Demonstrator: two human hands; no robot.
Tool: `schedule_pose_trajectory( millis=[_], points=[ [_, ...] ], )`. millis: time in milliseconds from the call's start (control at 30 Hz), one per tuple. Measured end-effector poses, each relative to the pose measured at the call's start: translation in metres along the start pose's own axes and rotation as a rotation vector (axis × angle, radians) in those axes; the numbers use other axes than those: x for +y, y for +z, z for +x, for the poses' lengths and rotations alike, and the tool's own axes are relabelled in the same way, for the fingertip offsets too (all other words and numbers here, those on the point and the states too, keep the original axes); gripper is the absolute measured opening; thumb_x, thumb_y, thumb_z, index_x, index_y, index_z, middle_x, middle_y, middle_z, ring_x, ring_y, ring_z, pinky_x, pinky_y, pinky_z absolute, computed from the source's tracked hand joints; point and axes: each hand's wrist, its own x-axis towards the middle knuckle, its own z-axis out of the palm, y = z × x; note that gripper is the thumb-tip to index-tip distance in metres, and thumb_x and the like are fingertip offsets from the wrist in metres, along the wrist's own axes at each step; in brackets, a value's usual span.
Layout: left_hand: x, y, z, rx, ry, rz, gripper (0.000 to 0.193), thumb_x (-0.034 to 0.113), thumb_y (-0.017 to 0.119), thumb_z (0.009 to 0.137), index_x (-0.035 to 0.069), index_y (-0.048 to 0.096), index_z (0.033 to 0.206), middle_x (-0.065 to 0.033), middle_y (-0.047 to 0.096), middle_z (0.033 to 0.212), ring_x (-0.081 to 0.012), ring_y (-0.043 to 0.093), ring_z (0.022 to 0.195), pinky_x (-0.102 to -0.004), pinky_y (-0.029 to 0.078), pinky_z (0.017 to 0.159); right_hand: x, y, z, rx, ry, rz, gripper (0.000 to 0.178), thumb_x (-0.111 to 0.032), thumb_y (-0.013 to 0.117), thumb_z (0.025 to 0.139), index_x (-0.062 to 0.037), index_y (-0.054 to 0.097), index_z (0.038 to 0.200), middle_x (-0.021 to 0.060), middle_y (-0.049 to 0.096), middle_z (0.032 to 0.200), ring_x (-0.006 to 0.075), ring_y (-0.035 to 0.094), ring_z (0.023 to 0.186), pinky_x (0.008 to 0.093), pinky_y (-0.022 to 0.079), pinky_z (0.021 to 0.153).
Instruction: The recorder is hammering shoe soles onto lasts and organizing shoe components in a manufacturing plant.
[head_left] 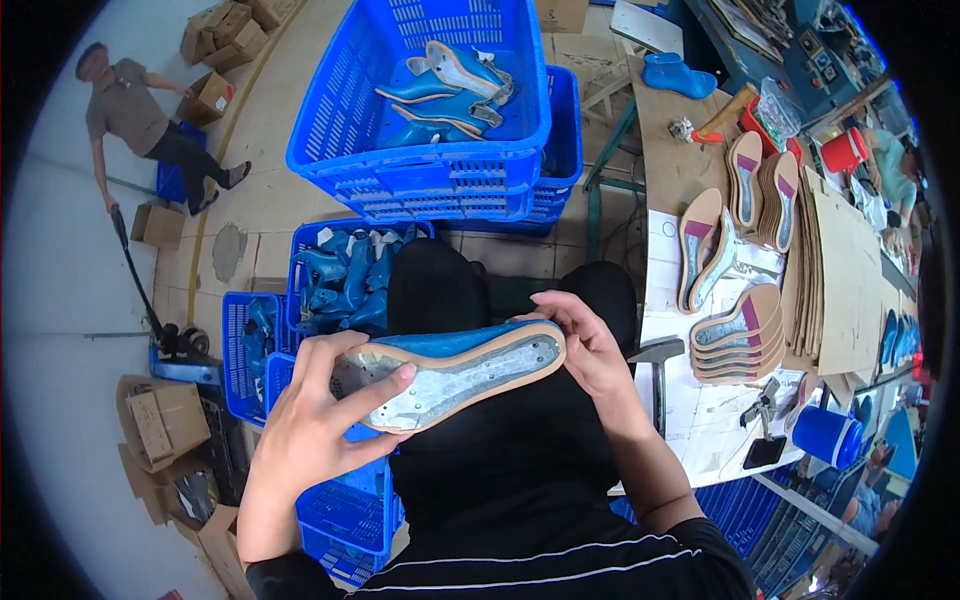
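Note:
Over my lap I hold a blue shoe last [475,342] on its side, its sole turned up toward me. An insole [512,377] with a tan rim and a grey metallic middle covers that sole. My left hand [315,410] grips the wider end, index finger lying across the insole and thumb below it. At the narrower end, my right hand [588,350] has its fingers bent around the last's edge; some fingertips are hidden behind it. To the right on the worktable lie stacked tan insoles [738,340] and a hammer [657,375].
Ahead stands a large blue crate [420,170] with several lasts in it. Lower crates [300,240] full of blue lasts sit at left. The worktable [665,150] carries cardboard sheets [835,270] and a blue jug [827,437]. A person [135,115] pulls a pallet jack [185,365] at far left.

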Motion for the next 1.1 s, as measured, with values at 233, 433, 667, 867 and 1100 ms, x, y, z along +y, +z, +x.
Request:
schedule_pose_trajectory(
  millis=[233, 433, 667, 867, 1100],
  points=[
    [-0.004, -0.007, -0.004, -0.032, 0.008, 0.004, 0.073, 0.022, 0.099, 0.063, 0.026, 0.078, 0.133, -0.0142, 0.058, 0.135, -0.0365, 0.060, 0.116, -0.0428, 0.058, 0.094, 0.004, -0.002, -0.001, -0.010, -0.041, -0.127, 0.080, -0.051, 0.068, 0.104, -0.0038, 0.038, 0.161, 0.0116, 0.064, 0.120, 0.0293, 0.062, 0.132, 0.0422, 0.044, 0.114],
    [-0.003, -0.007, -0.011, -0.022, 0.003, -0.044, 0.071, 0.020, 0.095, 0.073, 0.028, 0.074, 0.140, -0.0147, 0.057, 0.135, -0.0357, 0.057, 0.112, -0.0412, 0.059, 0.090, -0.015, -0.005, -0.006, -0.122, -0.060, -0.299, 0.093, -0.048, 0.090, 0.085, -0.0027, 0.050, 0.155, 0.0116, 0.060, 0.128, 0.0303, 0.063, 0.130, 0.0401, 0.050, 0.110],
    [-0.008, -0.008, -0.017, -0.089, 0.005, -0.020, 0.075, 0.016, 0.094, 0.075, 0.030, 0.070, 0.145, -0.0145, 0.054, 0.135, -0.0342, 0.056, 0.113, -0.0410, 0.061, 0.087, -0.027, 0.007, 0.001, -0.099, 0.001, -0.511, 0.077, -0.028, 0.098, 0.077, -0.0033, 0.064, 0.142, 0.0072, 0.062, 0.122, 0.0197, 0.066, 0.117, 0.0288, 0.051, 0.099],
    [-0.010, -0.006, -0.021, -0.097, 0.002, -0.031, 0.078, 0.015, 0.094, 0.075, 0.030, 0.068, 0.147, -0.0147, 0.054, 0.135, -0.0346, 0.055, 0.115, -0.0408, 0.060, 0.088, -0.019, 0.005, -0.004, -0.062, 0.011, -0.490, 0.082, -0.036, 0.098, 0.077, -0.0015, 0.062, 0.141, 0.0087, 0.062, 0.124, 0.0208, 0.065, 0.117, 0.0315, 0.049, 0.101],
    [-0.003, 0.003, -0.027, -0.078, 0.021, -0.012, 0.077, 0.015, 0.093, 0.075, 0.029, 0.068, 0.147, -0.0158, 0.053, 0.134, -0.0357, 0.055, 0.116, -0.0408, 0.060, 0.086, 0.001, -0.018, -0.018, -0.032, -0.011, -0.290, 0.082, -0.056, 0.082, 0.091, -0.0002, 0.058, 0.145, 0.0114, 0.057, 0.134, 0.0242, 0.059, 0.132, 0.0357, 0.044, 0.112]
  ],
)
